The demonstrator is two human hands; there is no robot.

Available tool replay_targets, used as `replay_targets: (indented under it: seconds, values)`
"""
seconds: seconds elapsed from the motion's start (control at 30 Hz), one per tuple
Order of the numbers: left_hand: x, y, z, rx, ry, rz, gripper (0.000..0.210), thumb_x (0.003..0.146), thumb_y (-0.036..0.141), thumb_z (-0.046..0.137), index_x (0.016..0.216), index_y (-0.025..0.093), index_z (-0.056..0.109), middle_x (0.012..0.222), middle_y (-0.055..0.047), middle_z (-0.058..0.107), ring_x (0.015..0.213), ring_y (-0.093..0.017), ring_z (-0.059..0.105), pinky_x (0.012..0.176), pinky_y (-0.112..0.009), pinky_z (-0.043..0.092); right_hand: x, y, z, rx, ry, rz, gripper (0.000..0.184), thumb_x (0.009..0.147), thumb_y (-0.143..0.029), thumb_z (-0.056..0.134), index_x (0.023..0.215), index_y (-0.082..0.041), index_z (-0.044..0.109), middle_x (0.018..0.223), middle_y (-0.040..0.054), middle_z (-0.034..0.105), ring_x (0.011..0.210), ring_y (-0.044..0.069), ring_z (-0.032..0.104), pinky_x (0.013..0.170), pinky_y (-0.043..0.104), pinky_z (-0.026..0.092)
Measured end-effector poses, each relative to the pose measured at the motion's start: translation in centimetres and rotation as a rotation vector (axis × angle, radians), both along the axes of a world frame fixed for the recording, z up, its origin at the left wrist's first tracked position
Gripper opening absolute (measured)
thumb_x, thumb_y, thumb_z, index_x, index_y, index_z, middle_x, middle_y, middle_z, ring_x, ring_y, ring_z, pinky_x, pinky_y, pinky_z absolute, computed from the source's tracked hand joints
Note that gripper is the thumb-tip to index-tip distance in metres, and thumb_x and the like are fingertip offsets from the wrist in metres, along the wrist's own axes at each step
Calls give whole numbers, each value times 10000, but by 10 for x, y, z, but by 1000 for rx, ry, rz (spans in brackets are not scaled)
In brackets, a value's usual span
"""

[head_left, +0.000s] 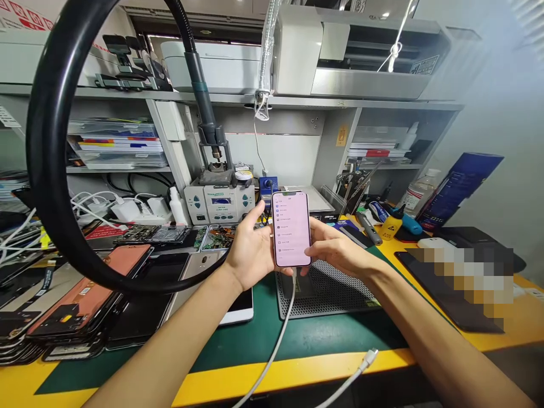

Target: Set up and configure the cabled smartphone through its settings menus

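A lit smartphone [291, 229] is held upright above the bench, its screen showing a list menu with small icons. My left hand [253, 246] supports it from the left and behind, thumb raised off the screen. From the right, my right hand [335, 243] holds the phone's edge, with the thumb over the lower right of the screen. A white charging cable [288, 317] runs down from the phone's bottom end. Below the hands lies a perforated metal plate [340, 292] on the green mat [238, 354].
Stacked phone parts [85, 289] fill the left side. A soldering station [219, 201] stands behind, and a thick black hose [46, 141] loops at left. A yellow bottle [391, 225] and a dark flat device [442, 289] are at right. A loose cable plug [369, 358] hangs in front.
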State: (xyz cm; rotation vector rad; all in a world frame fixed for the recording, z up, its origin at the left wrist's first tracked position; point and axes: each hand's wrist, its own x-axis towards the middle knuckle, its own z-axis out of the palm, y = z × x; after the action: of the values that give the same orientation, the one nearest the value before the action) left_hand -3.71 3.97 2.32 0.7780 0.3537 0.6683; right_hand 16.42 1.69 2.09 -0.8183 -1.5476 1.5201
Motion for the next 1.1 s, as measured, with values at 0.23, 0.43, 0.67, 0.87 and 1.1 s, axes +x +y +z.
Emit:
replay_targets:
  seconds: [0.23, 0.43, 0.67, 0.87, 1.1]
  values:
    - [0, 0, 0, 44, 18, -19, 848, 931, 724, 266, 1307, 41, 599, 1152, -286, 662, 914, -421, 687, 605, -429, 527, -3, -1, 1, 46, -42, 24, 562, 777, -101, 632, 1308, -205, 481, 1088, 76, 693, 808, 229, 703, 589, 337, 601]
    - [0, 0, 1, 42, 3, -36, 856, 929, 732, 276, 1336, 47, 587, 1173, -283, 660, 911, -416, 691, 599, -420, 525, -4, -3, 2, 34, -5, 17, 603, 726, -68, 607, 1303, -200, 492, 1054, 68, 705, 776, 222, 704, 593, 330, 587]
    - [0, 0, 1, 8, 5, -11, 841, 934, 721, 279, 1344, 54, 586, 1151, -272, 672, 900, -420, 695, 591, -438, 533, -2, -2, 0, 20, 30, 34, 690, 666, -32, 561, 1332, -201, 499, 1145, 91, 695, 822, 236, 702, 632, 355, 594]
    - [-1, 2, 1, -51, 52, 0, 830, 900, 749, 359, 1286, 66, 631, 1127, -272, 684, 863, -415, 704, 618, -474, 542, -4, -5, 3, 8, 13, 48, 710, 669, -55, 585, 1353, -225, 500, 1226, 93, 669, 882, 242, 687, 641, 339, 581]
    - [3, 0, 3, -77, 176, 114, 745, 841, 756, 491, 1091, 91, 713, 958, -213, 715, 748, -343, 691, 565, -429, 532, -11, -10, 4, 13, -52, 29, 721, 683, -72, 623, 1362, -262, 470, 1264, 75, 630, 964, 255, 652, 664, 343, 582]
